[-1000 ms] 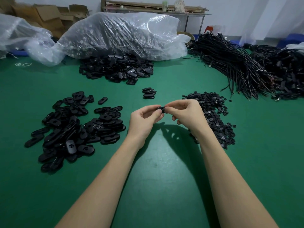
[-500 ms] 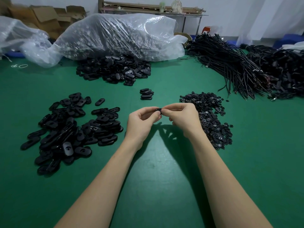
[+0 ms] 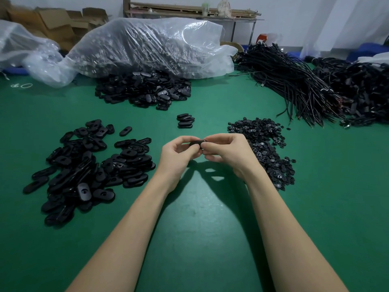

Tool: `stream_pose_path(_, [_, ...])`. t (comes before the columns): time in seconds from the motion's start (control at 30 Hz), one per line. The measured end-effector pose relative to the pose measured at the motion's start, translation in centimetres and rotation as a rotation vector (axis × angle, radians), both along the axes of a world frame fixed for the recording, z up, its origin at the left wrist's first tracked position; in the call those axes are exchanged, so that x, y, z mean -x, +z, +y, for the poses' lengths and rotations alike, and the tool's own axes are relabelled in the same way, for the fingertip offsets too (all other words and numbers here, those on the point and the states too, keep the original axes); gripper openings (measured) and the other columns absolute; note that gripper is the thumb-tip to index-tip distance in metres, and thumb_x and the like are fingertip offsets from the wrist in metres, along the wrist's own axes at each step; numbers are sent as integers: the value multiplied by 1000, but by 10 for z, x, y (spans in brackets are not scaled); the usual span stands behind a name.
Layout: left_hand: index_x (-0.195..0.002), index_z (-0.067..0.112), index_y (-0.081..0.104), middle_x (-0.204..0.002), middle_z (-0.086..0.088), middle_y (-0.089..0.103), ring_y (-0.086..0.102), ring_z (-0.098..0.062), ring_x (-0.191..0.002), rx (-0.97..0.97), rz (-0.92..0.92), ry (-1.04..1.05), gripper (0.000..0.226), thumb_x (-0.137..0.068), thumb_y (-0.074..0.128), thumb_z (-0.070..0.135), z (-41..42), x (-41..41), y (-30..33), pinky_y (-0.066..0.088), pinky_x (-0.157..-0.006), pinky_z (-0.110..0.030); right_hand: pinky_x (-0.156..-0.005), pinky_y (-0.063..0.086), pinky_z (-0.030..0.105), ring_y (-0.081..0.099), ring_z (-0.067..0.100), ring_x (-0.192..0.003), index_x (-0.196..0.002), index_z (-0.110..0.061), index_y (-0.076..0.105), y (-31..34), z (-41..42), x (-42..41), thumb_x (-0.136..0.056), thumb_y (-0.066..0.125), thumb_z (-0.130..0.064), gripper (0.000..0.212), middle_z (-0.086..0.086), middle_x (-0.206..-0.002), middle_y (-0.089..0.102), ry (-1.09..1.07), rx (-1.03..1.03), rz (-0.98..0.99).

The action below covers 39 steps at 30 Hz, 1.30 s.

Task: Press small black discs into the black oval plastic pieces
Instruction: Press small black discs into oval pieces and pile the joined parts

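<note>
- Both hands, left [image 3: 175, 153] and right [image 3: 228, 151], pinch one oval [image 3: 196, 142] above the bench's [image 3: 200, 207] middle.
- It looks light, stiff, smooth; best held by its ends, thumb pressing the centre.
- Disc hidden.

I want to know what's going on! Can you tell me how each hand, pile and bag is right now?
left hand: pinching the oval piece
right hand: pinching the same piece
oval piece: held above the table
oval pile: loose, left
disc pile: loose, right
plastic bag: open, pieces spilling out
</note>
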<state>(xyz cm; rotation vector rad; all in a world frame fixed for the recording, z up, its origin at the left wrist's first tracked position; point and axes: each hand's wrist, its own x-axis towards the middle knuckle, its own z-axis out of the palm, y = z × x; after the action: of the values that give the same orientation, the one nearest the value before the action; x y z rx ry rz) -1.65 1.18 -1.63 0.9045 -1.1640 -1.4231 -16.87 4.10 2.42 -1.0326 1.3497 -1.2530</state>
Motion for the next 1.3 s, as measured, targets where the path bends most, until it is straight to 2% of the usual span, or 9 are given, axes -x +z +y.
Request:
stream_pose_path(0.27, [-92, 13, 74, -91, -4, 79, 74, -15, -89, 26, -65, -29, 15, -91, 70, -1, 2, -1, 2, 56, -81, -21, -71, 62, 29, 78, 22, -79, -89, -7, 76, -1, -2, 1, -81, 82, -2, 11, 12, -83, 79, -26, 13, 145])
stream_pose_path(0.47, [-91, 15, 74, -89, -5, 79, 75, -15, -85, 21, -163, 9, 15, -91, 71, 1, 2, 0, 2, 56, -81, -22, -64, 63, 27, 78, 18, -72, -90, -7, 76, -1, 0, 1, -83, 82, -6, 9, 7, -76, 78, -52, 21, 292])
stream_pose_path(0.77, [-91, 16, 74, -90, -7, 79, 76, -20, -88, 56, -236, 23, 15, -90, 71, 1, 4, 0, 3, 57, -82, -23, -63, 63, 28, 77, 18, -69, -85, -7, 74, -3, 3, 4, -85, 81, -5, 8, 8, -75, 78, -31, 32, 298])
stream_pose_path(1.0, [-82, 28, 74, -78, 3, 77, 75, -14, -81, 94, -400, 115, 22, -87, 73, 6, 6, 5, 2, 59, -87, -33, -60, 62, 27, 69, 10, -57, -81, -10, 70, -12, -1, 2, -85, 79, -6, 11, 3, -67, 72, -45, 30, 367])
stream_pose_path(1.13, [-80, 30, 72, -76, 6, 76, 73, -8, -77, 119, -460, 165, 23, -87, 74, 9, 6, 7, 2, 59, -81, -26, -61, 64, 31, 70, 10, -55, -79, -10, 70, -16, -5, 1, -83, 80, -7, 11, -2, -64, 72, -54, 37, 376])
stream_pose_path(1.3, [-81, 30, 72, -76, 10, 74, 67, 4, -68, 165, -523, 223, 20, -87, 74, 12, 9, 10, 4, 49, -67, -6, -65, 65, 39, 72, 13, -57, -80, -10, 71, -21, -6, 0, -81, 80, -8, 10, -5, -62, 72, -61, 40, 378])
